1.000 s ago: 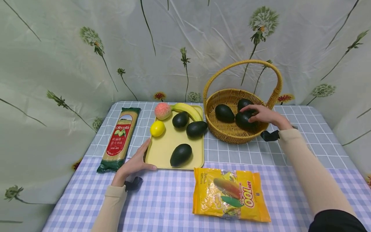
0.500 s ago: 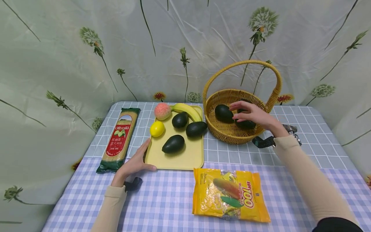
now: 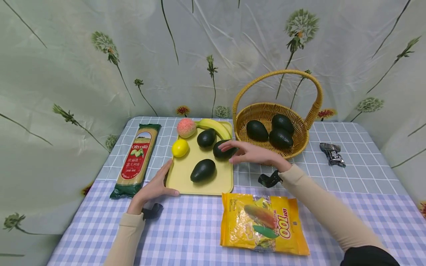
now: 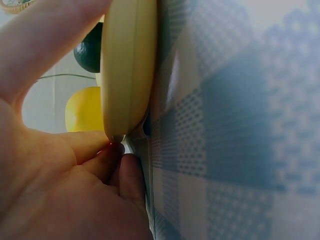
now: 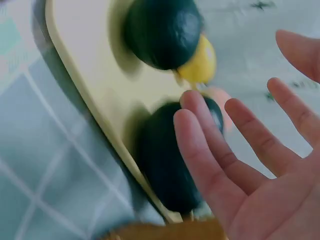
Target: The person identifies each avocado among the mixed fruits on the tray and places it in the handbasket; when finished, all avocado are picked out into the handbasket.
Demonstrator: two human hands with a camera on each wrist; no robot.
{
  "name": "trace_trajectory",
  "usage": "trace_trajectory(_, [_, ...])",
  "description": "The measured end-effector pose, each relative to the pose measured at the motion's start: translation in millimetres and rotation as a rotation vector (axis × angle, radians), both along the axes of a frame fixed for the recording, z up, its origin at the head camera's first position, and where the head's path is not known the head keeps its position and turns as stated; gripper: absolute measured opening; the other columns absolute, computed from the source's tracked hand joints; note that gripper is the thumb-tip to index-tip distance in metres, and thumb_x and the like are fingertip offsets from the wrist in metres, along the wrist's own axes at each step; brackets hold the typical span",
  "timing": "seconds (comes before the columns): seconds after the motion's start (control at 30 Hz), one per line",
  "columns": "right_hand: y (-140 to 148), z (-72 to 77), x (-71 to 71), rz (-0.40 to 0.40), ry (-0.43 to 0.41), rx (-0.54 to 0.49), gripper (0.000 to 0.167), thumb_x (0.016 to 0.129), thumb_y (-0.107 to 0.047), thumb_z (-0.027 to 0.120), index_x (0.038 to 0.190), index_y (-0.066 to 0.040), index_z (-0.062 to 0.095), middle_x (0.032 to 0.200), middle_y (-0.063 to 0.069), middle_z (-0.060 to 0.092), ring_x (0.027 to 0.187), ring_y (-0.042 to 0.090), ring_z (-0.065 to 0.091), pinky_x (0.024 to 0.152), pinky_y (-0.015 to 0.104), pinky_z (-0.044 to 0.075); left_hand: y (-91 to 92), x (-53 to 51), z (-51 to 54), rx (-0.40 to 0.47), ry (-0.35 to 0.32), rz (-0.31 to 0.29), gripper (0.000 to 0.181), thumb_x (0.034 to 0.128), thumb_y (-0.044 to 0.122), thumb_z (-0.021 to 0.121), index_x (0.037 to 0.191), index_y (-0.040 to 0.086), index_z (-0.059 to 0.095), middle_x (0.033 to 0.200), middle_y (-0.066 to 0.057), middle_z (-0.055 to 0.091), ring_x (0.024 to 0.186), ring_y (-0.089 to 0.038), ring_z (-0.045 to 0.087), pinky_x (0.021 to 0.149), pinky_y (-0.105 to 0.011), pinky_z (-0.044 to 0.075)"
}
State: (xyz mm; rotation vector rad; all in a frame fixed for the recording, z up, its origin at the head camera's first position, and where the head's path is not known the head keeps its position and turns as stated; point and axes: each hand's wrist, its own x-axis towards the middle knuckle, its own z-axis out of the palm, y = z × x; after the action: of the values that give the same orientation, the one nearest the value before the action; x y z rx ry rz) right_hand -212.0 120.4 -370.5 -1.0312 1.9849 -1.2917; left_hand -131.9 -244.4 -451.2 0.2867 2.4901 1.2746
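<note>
A pale yellow tray [image 3: 176, 181] holds a dark avocado [image 3: 203, 170] near its front. Two more avocados lie behind it, one in the middle [image 3: 206, 138] and one at the right edge [image 3: 220, 149], along with a banana [image 3: 214, 127], a lemon [image 3: 180, 148] and a peach [image 3: 186, 128]. My left hand [image 3: 156, 188] touches the tray's front left corner, thumb along the front, fingers along the left side. My right hand [image 3: 251, 153], fingers spread and holding nothing, hovers over the right-edge avocado and partly hides it.
A wicker basket [image 3: 243, 149] with a tall handle stands right of the tray, with three avocados [image 3: 281, 138] inside. A pasta packet [image 3: 138, 159] lies left, a yellow candy bag [image 3: 264, 223] in front. A small black wrapped piece [image 3: 332, 154] lies far right.
My right hand has moved left from the avocados in the basket to the tray's right side, holding nothing. The front avocado on the tray has rolled about. My left hand has stayed put.
</note>
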Motion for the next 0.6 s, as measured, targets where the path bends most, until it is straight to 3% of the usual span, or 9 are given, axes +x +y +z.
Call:
trace_trajectory(0.33, [-49, -13.2, 6.3, 0.17, 0.08, 0.112, 0.06, 0.092, -0.01, 0.064, 0.145, -0.001, 0.036, 0.146, 0.018, 0.034, 0.12, 0.032, 0.048, 0.089, 0.033, 0.05, -1.2, -1.1, -2.3, 0.001, 0.003, -0.002, 0.123, 0.0673, 0.03, 0.087, 0.153, 0.003, 0.003, 0.158, -0.02, 0.002, 0.142, -0.04, 0.004, 0.111, -0.058, 0.008])
trace_trajectory(0.43, [-60, -15.2, 5.2, 0.205, 0.144, 0.154, 0.062, 0.091, -0.015, 0.066, 0.145, -0.005, 0.038, 0.146, 0.016, 0.033, 0.127, 0.028, 0.038, 0.091, 0.033, 0.048, -1.4, -1.7, -3.4, 0.002, 0.001, 0.001, 0.124, 0.0668, 0.032, 0.087, 0.153, 0.004, 0.003, 0.158, -0.019, 0.002, 0.142, -0.039, 0.005, 0.111, -0.059, 0.008])
trace_trajectory(0.6, [-76, -20.6, 2.6, 0.21, 0.272, 0.25, 0.06, 0.089, -0.025, 0.069, 0.143, -0.013, 0.044, 0.147, 0.014, 0.034, 0.131, 0.024, 0.033, 0.104, 0.038, 0.035, -1.2, -2.3, -3.9, 0.002, 0.011, -0.007, 0.125, 0.0663, 0.033, 0.087, 0.153, 0.003, 0.003, 0.158, -0.02, 0.002, 0.142, -0.04, 0.005, 0.111, -0.059, 0.008])
